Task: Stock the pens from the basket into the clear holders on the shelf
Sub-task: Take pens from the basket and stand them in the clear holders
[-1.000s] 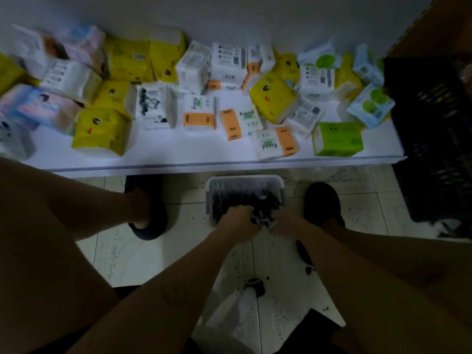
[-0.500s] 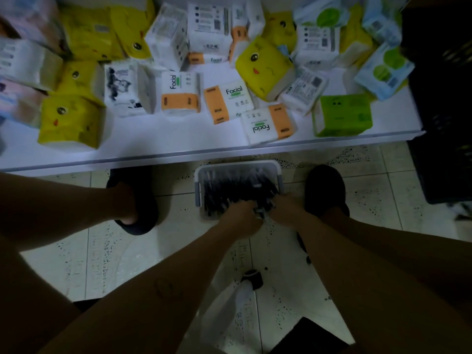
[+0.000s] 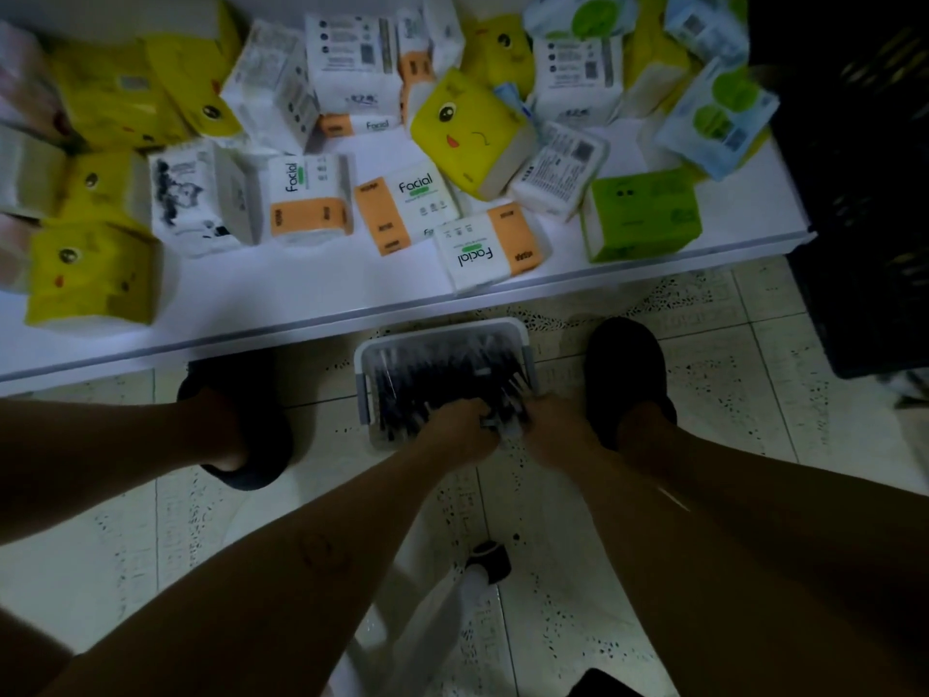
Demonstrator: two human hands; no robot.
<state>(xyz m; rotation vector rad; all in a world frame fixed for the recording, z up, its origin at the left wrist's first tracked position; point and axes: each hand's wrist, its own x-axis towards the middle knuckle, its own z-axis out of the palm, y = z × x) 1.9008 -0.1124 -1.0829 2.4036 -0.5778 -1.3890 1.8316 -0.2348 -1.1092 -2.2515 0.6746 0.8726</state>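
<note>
A white basket [image 3: 442,330] sits on the tiled floor between my feet, filled with several dark pens [image 3: 432,379]. Both my hands reach down into its near end. My left hand [image 3: 460,427] is curled around a bunch of pens. My right hand [image 3: 545,425] is beside it, fingers curled on the same bunch, with pen ends sticking out between the two hands. No clear holders are in view.
A white shelf [image 3: 311,304] just beyond the basket carries several tissue packs, yellow, orange-white and green [image 3: 641,216]. A black crate [image 3: 864,193] stands at the right. My dark slippers [image 3: 626,364] flank the basket. A stool leg with a black caster [image 3: 490,563] is below.
The camera has tilted down and closer, so the shelf and basket look larger. Both hands stay in the basket's near end, gathering the pens.
</note>
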